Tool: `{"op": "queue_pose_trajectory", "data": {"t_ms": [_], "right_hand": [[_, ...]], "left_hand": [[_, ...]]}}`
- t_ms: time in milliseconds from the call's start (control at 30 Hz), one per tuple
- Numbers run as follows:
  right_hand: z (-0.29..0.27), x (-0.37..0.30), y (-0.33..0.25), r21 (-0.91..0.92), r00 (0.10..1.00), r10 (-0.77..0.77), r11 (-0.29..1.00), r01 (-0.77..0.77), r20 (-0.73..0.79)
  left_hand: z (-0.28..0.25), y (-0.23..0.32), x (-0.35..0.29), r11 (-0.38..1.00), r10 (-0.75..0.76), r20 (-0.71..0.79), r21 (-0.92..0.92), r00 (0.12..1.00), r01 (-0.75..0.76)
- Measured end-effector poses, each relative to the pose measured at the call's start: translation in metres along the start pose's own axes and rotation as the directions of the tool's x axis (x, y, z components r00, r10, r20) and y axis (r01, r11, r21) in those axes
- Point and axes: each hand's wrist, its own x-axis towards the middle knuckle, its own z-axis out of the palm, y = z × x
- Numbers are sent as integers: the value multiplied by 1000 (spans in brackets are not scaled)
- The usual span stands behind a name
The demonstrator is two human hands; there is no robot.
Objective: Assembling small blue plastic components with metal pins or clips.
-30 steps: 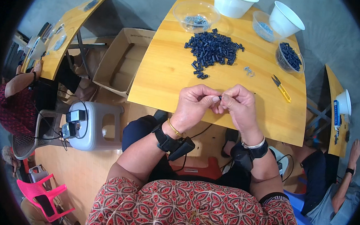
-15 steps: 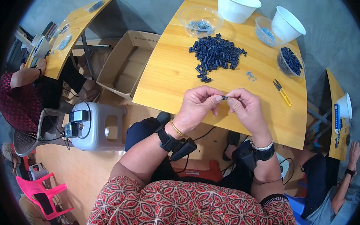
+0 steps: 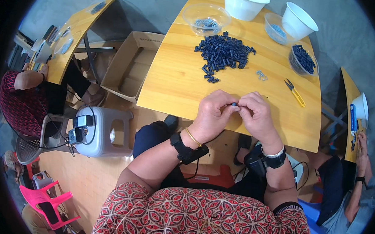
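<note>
Over the near edge of the wooden table (image 3: 168,84), my left hand (image 3: 213,116) and my right hand (image 3: 258,118) meet, their fingers pinched together. A small dark cylindrical piece (image 3: 234,104) shows between the fingertips, mostly covered by them. Beyond my hands lies a heap of short dark-blue tubular pieces (image 3: 224,53). To its right is a little cluster of small silvery parts (image 3: 261,75). Thread snips with yellow handles (image 3: 298,97) rest farther right, blades pointing away from me.
At the far side stand a clear bowl (image 3: 186,20) with small metal parts, two white tubs (image 3: 246,5), a clear tub of silvery parts (image 3: 269,20) and one of dark pieces (image 3: 293,65). An open cardboard box (image 3: 113,81) and grey stool (image 3: 95,131) are left. Other people sit at side tables.
My hands have drawn closer together and turned inward around the small dark piece, now seen end-on. The person at the right has moved a hand up to their table.
</note>
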Motion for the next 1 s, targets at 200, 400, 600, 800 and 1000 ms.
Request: {"op": "queue_pose_trajectory", "data": {"t_ms": [200,400,600,800,1000], "right_hand": [[-6,-8,1,-291,993,-108,950,116,43],[-15,0,2,-95,997,75,992,-78,-33],[8,15,4,-190,951,159,958,-213,-266],[17,10,4,-474,978,95,863,-174,-187],[20,11,8,-474,987,75,870,-136,-144]], "left_hand": [[5,1,3,872,177,89,448,980,-198],[8,3,4,813,230,143,516,962,-271],[12,8,1,801,269,171,507,948,-319],[14,6,-4,804,251,175,510,952,-306],[15,1,-3,825,240,156,487,958,-286]]}}
